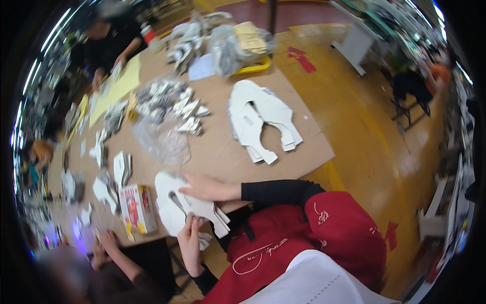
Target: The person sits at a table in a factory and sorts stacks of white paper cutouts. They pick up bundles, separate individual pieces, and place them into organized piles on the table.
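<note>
At the table's near edge lies a small stack of white shoe upper pieces [170,204], curved and forked, with a slot in the middle. Its lower ends jut past the edge toward my red apron. My right hand [210,188] rests across the top of it, fingers stretched out to the left. From below, my left hand [190,229] pinches the stack's near rim between thumb and fingers. Farther off to the right, a thicker stack of like white upper pieces [248,121] lies flat on the table with its prongs toward me.
Left of my hands stand a printed box [137,209] and folded white bundles [105,191]. Beyond are clear plastic wrap [162,142], loose grey-white pieces [164,99] and a yellow tray [253,67]. One co-worker sits at lower left [116,258], another across the table [109,45].
</note>
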Demonstrator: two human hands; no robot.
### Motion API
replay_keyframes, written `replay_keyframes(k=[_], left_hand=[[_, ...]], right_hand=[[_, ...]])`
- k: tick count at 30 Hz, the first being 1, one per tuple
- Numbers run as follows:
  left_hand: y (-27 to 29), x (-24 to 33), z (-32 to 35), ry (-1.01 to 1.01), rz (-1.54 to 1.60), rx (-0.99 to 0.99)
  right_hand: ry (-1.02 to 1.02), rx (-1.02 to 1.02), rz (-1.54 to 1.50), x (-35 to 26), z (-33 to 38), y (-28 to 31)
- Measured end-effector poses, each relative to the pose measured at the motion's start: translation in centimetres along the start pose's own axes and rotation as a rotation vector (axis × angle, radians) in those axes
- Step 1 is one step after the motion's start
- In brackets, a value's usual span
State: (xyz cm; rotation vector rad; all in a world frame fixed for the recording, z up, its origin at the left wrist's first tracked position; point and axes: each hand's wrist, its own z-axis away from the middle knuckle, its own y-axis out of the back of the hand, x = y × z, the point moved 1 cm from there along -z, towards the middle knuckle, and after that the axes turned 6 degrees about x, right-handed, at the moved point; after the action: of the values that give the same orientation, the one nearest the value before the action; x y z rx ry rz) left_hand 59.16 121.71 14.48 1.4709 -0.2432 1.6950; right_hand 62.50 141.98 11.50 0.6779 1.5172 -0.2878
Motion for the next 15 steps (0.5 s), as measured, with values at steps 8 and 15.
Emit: replay_keyframes(k=[8, 15], left_hand=[[-0.2, 3.7, -0.1, 0.010, 0.179, -0.141], [0.1, 10.6, -3.2, -0.244, -0.120, -0.344]], right_hand=[[0.205, 0.428, 0.121, 1.5, 1.3, 13.1], [-0.271, 0.693, 0.862, 10.4, 0.7, 28.8]])
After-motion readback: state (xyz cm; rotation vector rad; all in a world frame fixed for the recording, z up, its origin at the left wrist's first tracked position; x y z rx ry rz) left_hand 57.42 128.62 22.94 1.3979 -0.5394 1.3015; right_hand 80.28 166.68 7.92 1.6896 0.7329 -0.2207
